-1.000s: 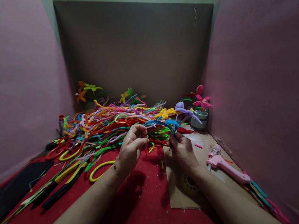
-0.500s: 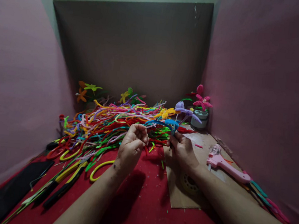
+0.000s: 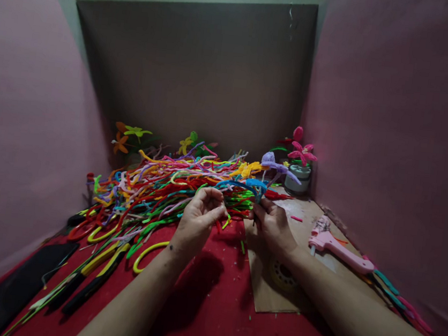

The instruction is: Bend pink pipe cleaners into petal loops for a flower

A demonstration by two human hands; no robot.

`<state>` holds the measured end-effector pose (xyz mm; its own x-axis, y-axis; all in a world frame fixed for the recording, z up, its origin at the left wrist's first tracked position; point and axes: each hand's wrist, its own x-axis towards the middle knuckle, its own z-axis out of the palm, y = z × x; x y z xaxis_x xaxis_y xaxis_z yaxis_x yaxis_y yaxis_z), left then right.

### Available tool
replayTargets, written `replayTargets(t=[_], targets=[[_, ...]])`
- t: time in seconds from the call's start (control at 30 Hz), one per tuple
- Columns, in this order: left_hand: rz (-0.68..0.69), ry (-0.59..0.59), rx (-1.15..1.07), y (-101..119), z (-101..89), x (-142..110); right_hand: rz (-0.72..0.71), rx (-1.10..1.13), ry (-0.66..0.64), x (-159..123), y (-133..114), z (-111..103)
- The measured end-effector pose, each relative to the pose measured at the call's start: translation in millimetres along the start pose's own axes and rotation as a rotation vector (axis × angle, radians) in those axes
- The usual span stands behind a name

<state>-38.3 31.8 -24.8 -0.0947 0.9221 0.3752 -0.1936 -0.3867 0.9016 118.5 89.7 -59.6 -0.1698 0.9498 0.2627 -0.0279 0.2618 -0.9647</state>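
R hand [image 3: 276, 229] pinching blue fuzzy piece [image 3: 256, 185] by its lower end, L hand [image 3: 198, 220] half-curled nr pipe-cleaner pile [image 3: 174, 177], can't tell if it's got smth tbh.

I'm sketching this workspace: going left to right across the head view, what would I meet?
Black slab, black-and-yellow handles, yellow loop, left hand, blue fuzzy piece, right hand, pink glue gun.

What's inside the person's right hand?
The right hand pinches the base of blue pipe-cleaner petals, which show above it; a thin dark end shows below. The gripped part is covered.
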Motion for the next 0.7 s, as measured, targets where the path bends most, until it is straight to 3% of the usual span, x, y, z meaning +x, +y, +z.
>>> replayTargets(t=[0.37,0.7], targets=[[-0.162,-0.015,0.149,-13,-5.3,2,-0.049,-0.024,-0.026,-2,-5,2],[-0.187,0.009,0.175,-18,-6.0,5,-0.118,-0.071,-0.089,-2,0,2]])
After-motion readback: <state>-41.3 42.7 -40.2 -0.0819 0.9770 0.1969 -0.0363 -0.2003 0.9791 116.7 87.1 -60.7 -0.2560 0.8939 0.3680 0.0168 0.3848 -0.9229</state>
